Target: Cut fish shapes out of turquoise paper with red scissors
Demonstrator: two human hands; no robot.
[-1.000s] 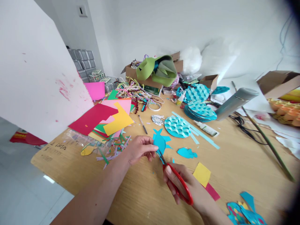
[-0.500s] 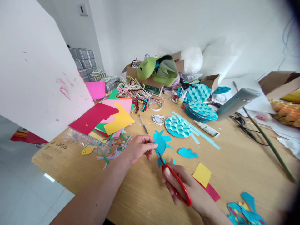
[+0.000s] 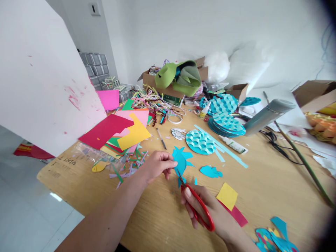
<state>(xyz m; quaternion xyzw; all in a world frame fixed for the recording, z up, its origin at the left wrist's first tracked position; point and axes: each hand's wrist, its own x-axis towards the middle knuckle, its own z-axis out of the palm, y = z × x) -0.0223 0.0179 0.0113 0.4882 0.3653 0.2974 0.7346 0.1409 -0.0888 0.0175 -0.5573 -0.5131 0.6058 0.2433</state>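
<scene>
Between thumb and fingers, my left hand (image 3: 161, 163) pinches a piece of blue paper (image 3: 180, 164) by its left edge. My right hand (image 3: 201, 203) is wrapped round red-handled scissors (image 3: 201, 206), whose blades lie at the lower edge of that paper. Small blue scraps lie on the table beneath and beside it. Right of the held piece is a blue fish-shaped cutout (image 3: 211, 171). Behind it lies a round blue disc (image 3: 200, 142) covered in curled paper scales, and a white fish drawing (image 3: 178, 133) sits beside that.
Coloured paper sheets (image 3: 106, 131) and paper strips (image 3: 131, 166) cover the left of the wooden table (image 3: 154, 217). A pen (image 3: 161, 138), a glue bottle (image 3: 234, 144), stacked scaled discs (image 3: 225, 126) and a grey flask (image 3: 270, 115) stand or lie beyond. Yellow paper (image 3: 227, 196) lies near my right wrist.
The view has shifted very slightly, so the table things appear a little further right. Both hands keep their hold, and the scissors stay at the paper's lower edge.
</scene>
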